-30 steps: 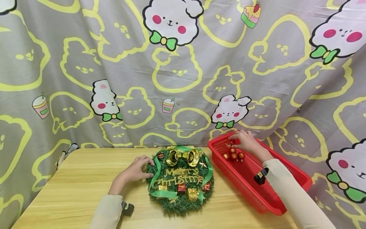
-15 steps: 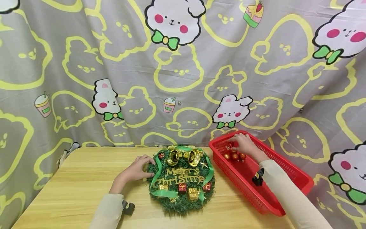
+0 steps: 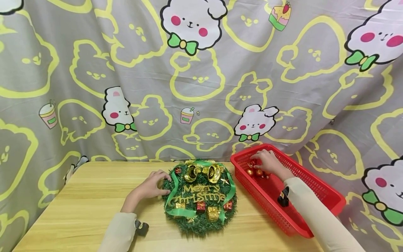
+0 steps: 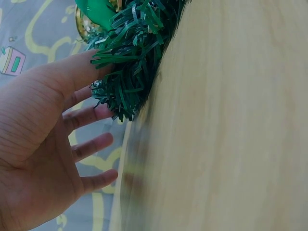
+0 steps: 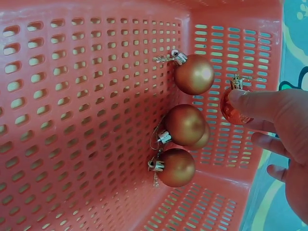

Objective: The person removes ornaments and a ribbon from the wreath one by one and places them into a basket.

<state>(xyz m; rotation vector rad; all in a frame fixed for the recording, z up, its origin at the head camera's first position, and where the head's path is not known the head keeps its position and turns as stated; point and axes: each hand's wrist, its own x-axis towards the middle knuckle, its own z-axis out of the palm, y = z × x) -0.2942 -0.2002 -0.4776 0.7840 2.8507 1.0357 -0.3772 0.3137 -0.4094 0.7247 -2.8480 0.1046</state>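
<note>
A green Christmas wreath (image 3: pixel 201 225) lies on the table, trimmed with gold bells, green ribbon, small gift boxes and gold "Merry Christmas" lettering. My left hand (image 3: pixel 149 187) rests at its left edge; in the left wrist view, relaxed fingers touch the tinsel (image 4: pixel 130 72). On the right, my right hand (image 3: pixel 270 164) reaches into a red basket (image 3: pixel 264 203). Thumb and fingers pinch a shiny red bauble (image 5: pixel 232 109) near its gold cap, as the right wrist view shows. Several matte copper-coloured baubles (image 5: pixel 194 74) with string loops lie beside it at the basket's end.
The basket's perforated walls (image 5: pixel 86 96) rise around the right hand. A wooden table (image 3: pixel 82 203) extends left of the wreath. Behind it hangs a grey cartoon-print curtain (image 3: pixel 201 133), close to the table's back edge and the basket.
My right hand has sunk slightly in the basket and now covers more of the baubles. The left hand and the wreath stay put; the head view has shifted a little.
</note>
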